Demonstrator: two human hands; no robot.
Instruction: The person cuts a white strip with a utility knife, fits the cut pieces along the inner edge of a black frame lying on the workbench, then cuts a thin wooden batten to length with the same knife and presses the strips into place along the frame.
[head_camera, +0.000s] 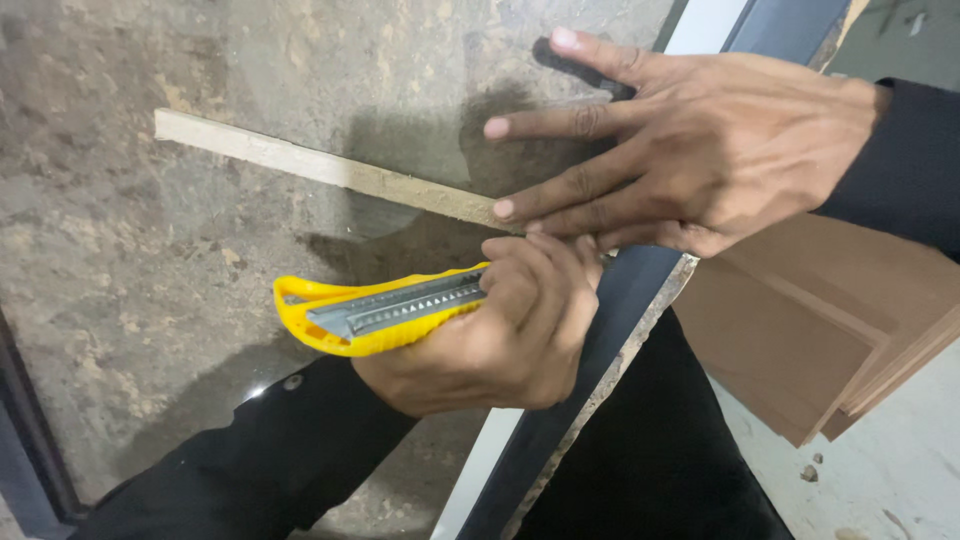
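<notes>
Workshop floor scene, pale dusty concrete floor (900, 470) at lower right with a few small crumbs of debris. Main surface is a mottled brown-grey slab (150, 250), stone-look, filling the left and centre; its right edge runs diagonally from top right down to bottom centre and is capped by a dark blue-grey edge strip (620, 300) with a rough, chipped underside. No packages, labels or signs readable anywhere.

Beyond the slab's right edge — a stack of reddish-brown boards (810, 330), flat, corners pointing toward the lower right, lying on the floor.

A thin pale wooden strip (300, 162) lies on the slab, running from the upper left toward the right edge, slightly tilted downward.

Right hand (700, 140) comes in from the upper right, black sleeve, fingers spread and pressed flat; fingertips rest on the right end of the wooden strip, holding it against the slab. A small dark object sits under the top finger, can't tell what it is.

Left hand (500, 330) comes from the bottom, black sleeve, closed in a fist around a yellow utility knife (375, 308) — grey metal slider track visible, the back end points left. The blade end is hidden behind the fingers, near the strip's right end and close to the slab's right edge.
</notes>
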